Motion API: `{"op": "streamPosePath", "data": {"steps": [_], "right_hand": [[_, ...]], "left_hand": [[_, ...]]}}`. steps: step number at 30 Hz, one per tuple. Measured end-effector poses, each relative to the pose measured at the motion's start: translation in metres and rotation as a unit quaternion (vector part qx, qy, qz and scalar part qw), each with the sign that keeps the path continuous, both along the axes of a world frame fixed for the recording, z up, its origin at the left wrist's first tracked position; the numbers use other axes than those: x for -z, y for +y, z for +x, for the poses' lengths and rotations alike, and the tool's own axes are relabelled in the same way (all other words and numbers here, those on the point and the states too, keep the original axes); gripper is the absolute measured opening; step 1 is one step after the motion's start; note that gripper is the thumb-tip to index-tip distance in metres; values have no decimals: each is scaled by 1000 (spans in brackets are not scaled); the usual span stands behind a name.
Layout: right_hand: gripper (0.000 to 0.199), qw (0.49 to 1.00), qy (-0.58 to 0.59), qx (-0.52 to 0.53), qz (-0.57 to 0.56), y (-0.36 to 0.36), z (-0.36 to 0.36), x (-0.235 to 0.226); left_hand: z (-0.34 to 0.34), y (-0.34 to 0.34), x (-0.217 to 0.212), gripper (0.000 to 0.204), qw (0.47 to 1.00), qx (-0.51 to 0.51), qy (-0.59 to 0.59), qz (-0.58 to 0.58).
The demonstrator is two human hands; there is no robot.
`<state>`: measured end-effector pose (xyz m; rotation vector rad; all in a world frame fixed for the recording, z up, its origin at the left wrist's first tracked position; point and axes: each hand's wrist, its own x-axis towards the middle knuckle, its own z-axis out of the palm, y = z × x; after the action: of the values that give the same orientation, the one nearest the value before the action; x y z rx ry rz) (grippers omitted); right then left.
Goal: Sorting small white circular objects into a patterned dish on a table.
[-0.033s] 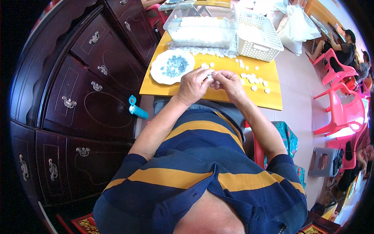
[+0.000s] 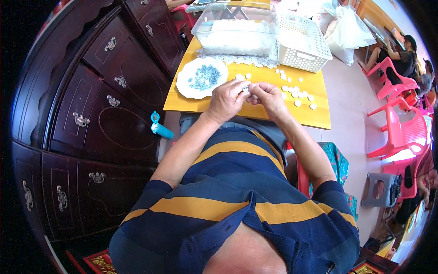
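Observation:
Above the near edge of the yellow table (image 2: 182, 104), my two hands meet fingertip to fingertip. My left hand (image 2: 226, 101) pinches a small whitish piece with dark marks (image 2: 246, 89), too small to name further. The fingers of my right hand (image 2: 270, 97) are closed at the same piece and partly cover it. Just left of my left hand lies a white scalloped plate (image 2: 184, 81), holding a heap of small blue-grey bits (image 2: 204, 76). Several small round white pieces (image 2: 297, 103) are scattered on the tabletop to the right of my right hand.
At the table's back stand a clear plastic bin (image 2: 235, 39) of white pieces and a white perforated basket (image 2: 305, 57). Dark drawers (image 2: 114, 91) line the left, near a teal bottle (image 2: 163, 131). Pink chairs (image 2: 401, 128), a grey stool (image 2: 381, 189) and seated people are at right.

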<state>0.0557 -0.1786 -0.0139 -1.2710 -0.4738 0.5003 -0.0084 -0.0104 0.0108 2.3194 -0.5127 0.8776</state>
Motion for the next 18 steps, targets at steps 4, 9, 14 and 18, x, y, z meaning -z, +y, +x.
{"op": "streamPosePath", "data": {"steps": [4, 9, 14, 18], "right_hand": [[27, 998, -36, 28, -32, 2, -3, -4], [28, 975, -131, 65, -169, -15, 12, -12], [32, 871, -278, 92, -394, -45, 29, -20], [30, 733, -369, 114, -560, -57, 36, -22]], "left_hand": [[5, 3, 4, 23, 1000, 15, -24, -7], [3, 9, -9, 26, 985, 31, 123, -114], [21, 70, 1, 22, 986, -102, 125, -44], [20, 104, -1, 21, 969, -191, 146, 50]]}}
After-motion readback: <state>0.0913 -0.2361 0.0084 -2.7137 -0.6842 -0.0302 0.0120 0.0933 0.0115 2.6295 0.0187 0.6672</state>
